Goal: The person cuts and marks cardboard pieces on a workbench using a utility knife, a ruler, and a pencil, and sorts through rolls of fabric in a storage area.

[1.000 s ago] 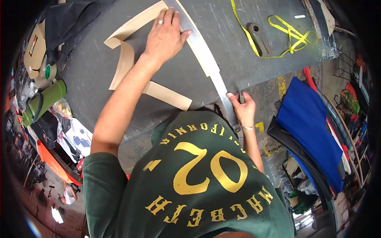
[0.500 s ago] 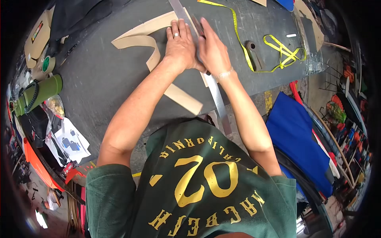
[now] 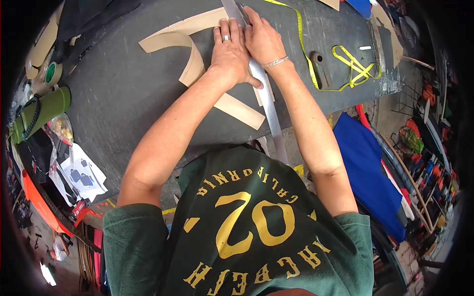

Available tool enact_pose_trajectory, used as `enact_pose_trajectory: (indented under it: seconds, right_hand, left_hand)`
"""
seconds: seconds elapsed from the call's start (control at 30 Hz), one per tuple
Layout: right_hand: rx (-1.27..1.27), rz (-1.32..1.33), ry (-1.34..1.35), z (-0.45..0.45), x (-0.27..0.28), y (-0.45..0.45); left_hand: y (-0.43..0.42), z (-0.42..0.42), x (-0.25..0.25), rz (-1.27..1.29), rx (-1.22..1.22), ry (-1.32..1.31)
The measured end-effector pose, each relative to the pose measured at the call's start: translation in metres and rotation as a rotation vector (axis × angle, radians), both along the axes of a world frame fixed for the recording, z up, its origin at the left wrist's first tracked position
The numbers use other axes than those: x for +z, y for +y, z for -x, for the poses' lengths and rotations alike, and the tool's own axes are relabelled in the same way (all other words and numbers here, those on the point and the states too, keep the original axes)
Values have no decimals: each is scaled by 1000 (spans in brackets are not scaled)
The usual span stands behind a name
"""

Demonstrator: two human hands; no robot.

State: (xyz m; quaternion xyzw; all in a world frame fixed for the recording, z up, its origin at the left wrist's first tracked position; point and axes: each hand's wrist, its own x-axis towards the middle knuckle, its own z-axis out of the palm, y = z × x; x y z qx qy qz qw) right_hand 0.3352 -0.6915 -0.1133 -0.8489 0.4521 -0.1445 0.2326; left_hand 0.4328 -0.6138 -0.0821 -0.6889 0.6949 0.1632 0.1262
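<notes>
- Head view, sole camera; clock as seen in frame, 12 at top.
- Key relation: steel ruler [image 3: 279, 143] lies on the tabletop [image 3: 113, 103], beneath the left hand [image 3: 231, 55], its long axis running roughly from 11:30 to 5:30; its lower end projects past the edge toward the wearer. Left hand is on it; right hand [image 3: 265, 43] sits just beside, along its 3 o'clock edge.
- Left hand: unclenched, palm down, fingers extended, thumb toward 4 o'clock on the ruler.
- Right hand: fingers closed around a slim dark tool [image 3: 242, 13], tip toward 11 o'clock beside the ruler; exact type cannot be told.
- Tan cardboard-like strip [image 3: 190, 22]: runs from the left hand's fingertips toward 9 o'clock, then curls back; a straight length emerges at 6 o'clock, beyond the forearm. Whether all one piece: hidden.
- Materials: ruler thin, smooth, reflective; strip matte, flexible, band-shaped; tabletop dark, scuffed.
- From the right hand: yellow measuring tape [image 3: 300, 29] at 2 to 4 o'clock, ribbon-like, looped; dark holed bar [image 3: 321, 69], round-ended, at 4; white chalk-like stick [image 3: 365, 48] at 3.
- Blue sheet [image 3: 365, 172], smooth, at 5, off the tabletop.
</notes>
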Motion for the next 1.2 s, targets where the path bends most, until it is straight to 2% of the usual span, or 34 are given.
enact_pose_trajectory:
  seconds: [0.17, 0.27, 0.33, 0.4, 0.47, 0.57, 0.67, 0.73, 0.97, 1.07, 1.17, 1.2]
  right_hand:
    - [-32, -108, 32, -8, 15, 0]
    - [-36, -99, 58, -11, 7, -2]
    - [-54, -116, 76, -13, 10, -1]
    - [-55, -124, 85, -13, 13, 0]
    - [-64, -136, 100, -10, 14, 5]
    - [-89, -152, 98, -2, 20, 19]
    - [-88, -130, 72, 17, 19, 39]
    - [-41, -81, 118, 33, 15, 53]
    - [-86, -186, 153, 73, 31, 102]
    - [-101, -203, 160, 93, 33, 126]
    - [-128, -245, 176, 115, 36, 150]
    - [-142, -269, 179, 122, 38, 159]
  left_hand:
    - [0, -1, -3, 12, -6, 13]
    - [2, 2, -6, 46, -35, -105]
    - [12, -4, -30, 320, -34, 13]
    - [12, -4, -39, 284, -32, 57]
    - [-1, -5, 7, -69, -35, 24]
    - [16, -8, -59, 482, -62, 134]
    - [-2, -4, 5, -75, -26, 30]
    - [-1, -1, -3, -46, -28, -23]
    - [2, 2, -14, 23, -15, -80]
    - [-6, 2, 12, -155, -11, -57]
    - [3, 5, -7, -6, -17, -137]
    - [1, 6, -2, -72, -18, -127]
